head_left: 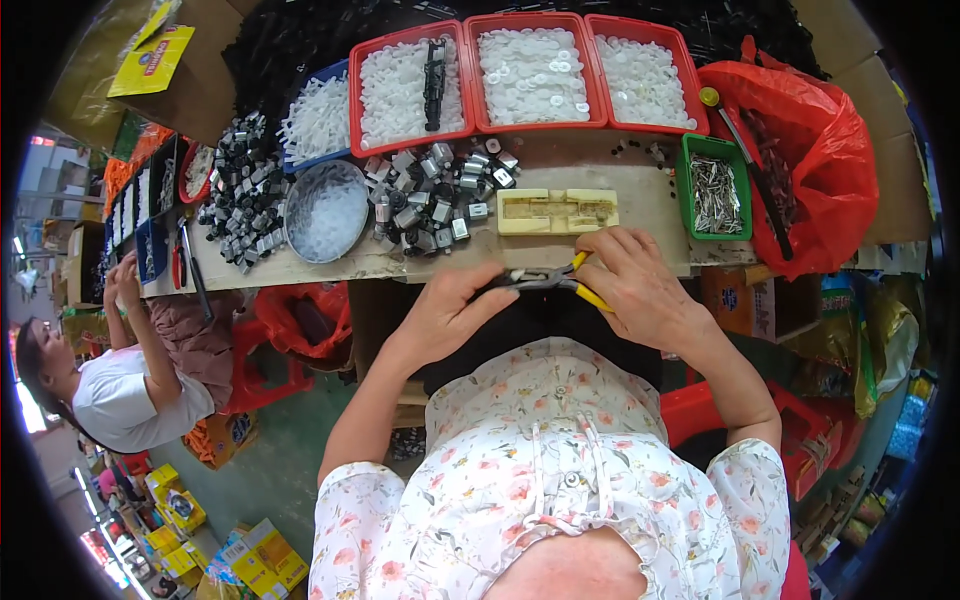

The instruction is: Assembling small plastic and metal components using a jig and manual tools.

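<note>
In my right hand (640,290) is a pair of pliers (543,281) with yellow handles, its jaws pointing left. My left hand (445,315) is closed in a pinch at the tip of the jaws, just past the table's front edge. What it pinches is mostly hidden by the fingers; only something small and dark shows there. Directly beyond the pliers lies a cream-coloured block (558,212) with a recess along it. Left of the block, small silver-and-black motors (420,200) are heaped around a round metal dish (327,212) of translucent pieces.
Three red trays (541,122) of white plastic discs line the back, a black toothed strip (434,85) across the left one. A green tray (684,190) holds metal pins beside a red plastic bag (820,130). At the far left a co-worker (140,390) sits at the table.
</note>
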A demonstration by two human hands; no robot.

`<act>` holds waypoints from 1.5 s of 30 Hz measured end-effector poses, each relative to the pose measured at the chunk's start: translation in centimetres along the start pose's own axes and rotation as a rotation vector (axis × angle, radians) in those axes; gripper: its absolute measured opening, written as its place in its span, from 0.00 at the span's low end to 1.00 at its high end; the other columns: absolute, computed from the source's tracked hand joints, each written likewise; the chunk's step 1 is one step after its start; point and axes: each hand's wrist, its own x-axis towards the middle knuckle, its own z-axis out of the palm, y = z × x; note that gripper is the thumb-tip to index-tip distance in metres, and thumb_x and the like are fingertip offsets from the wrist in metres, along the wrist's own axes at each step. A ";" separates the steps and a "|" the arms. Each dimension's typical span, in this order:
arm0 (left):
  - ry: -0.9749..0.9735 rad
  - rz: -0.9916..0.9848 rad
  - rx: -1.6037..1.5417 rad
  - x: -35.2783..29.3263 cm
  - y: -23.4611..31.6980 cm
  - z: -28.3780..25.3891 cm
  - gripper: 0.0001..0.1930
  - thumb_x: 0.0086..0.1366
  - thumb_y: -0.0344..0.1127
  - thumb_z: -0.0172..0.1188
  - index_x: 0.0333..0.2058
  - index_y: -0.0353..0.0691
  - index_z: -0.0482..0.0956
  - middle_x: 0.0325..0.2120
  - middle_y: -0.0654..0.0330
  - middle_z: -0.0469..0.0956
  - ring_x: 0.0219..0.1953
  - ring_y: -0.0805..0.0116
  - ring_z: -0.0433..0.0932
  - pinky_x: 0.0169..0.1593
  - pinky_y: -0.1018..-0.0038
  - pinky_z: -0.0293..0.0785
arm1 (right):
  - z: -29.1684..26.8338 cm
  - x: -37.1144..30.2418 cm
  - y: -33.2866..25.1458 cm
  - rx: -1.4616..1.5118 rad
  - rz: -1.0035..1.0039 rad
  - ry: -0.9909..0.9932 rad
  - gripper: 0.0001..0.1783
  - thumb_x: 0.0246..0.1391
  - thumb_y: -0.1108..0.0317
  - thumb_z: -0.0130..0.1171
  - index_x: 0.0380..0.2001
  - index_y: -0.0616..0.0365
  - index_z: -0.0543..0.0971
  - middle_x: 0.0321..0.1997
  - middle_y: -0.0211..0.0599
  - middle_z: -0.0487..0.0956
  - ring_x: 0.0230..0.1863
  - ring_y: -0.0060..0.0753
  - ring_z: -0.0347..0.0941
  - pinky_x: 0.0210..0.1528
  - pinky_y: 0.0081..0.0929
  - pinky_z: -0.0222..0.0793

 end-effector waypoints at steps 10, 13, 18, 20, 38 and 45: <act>0.142 -0.158 0.406 -3.7 1.6 -3.8 0.08 0.61 0.29 0.65 0.37 0.30 0.83 0.26 0.51 0.79 0.26 0.60 0.79 0.31 0.69 0.72 | 1.2 1.3 6.3 -0.211 0.353 0.232 0.12 0.57 0.72 0.59 0.42 0.67 0.75 0.51 0.51 0.71 0.53 0.56 0.69 0.55 0.48 0.65; 0.280 0.083 0.531 1.0 2.5 -5.4 0.07 0.61 0.29 0.65 0.35 0.31 0.83 0.26 0.51 0.80 0.25 0.60 0.78 0.31 0.70 0.72 | 1.7 1.4 6.9 -0.230 0.425 0.218 0.15 0.61 0.67 0.58 0.44 0.69 0.74 0.52 0.53 0.70 0.53 0.56 0.69 0.55 0.46 0.66; 0.580 0.243 0.808 10.5 -0.5 -8.7 0.09 0.62 0.34 0.63 0.33 0.32 0.83 0.29 0.48 0.81 0.30 0.50 0.80 0.35 0.62 0.73 | 1.8 0.8 7.1 -0.209 0.422 0.220 0.18 0.63 0.64 0.56 0.48 0.69 0.74 0.57 0.55 0.69 0.57 0.58 0.67 0.59 0.46 0.64; 0.616 0.222 0.845 12.9 -1.5 -9.6 0.10 0.62 0.36 0.64 0.33 0.33 0.82 0.30 0.47 0.81 0.32 0.49 0.80 0.36 0.60 0.74 | 2.1 0.6 7.0 -0.225 0.413 0.224 0.19 0.63 0.63 0.56 0.49 0.69 0.74 0.58 0.55 0.69 0.58 0.58 0.67 0.60 0.46 0.64; 0.195 0.027 -0.549 7.6 3.7 -0.3 0.09 0.66 0.29 0.63 0.43 0.32 0.78 0.34 0.67 0.80 0.33 0.81 0.76 0.38 0.81 0.73 | -0.6 6.0 1.0 0.839 0.267 0.460 0.14 0.62 0.71 0.59 0.49 0.66 0.78 0.48 0.36 0.78 0.50 0.28 0.75 0.52 0.25 0.69; 0.439 0.175 -0.124 5.2 1.8 3.2 0.10 0.63 0.25 0.64 0.43 0.34 0.79 0.38 0.59 0.79 0.36 0.67 0.79 0.39 0.73 0.75 | -0.2 5.2 0.6 0.827 0.255 0.480 0.10 0.56 0.76 0.63 0.42 0.64 0.80 0.39 0.32 0.77 0.41 0.25 0.74 0.47 0.23 0.68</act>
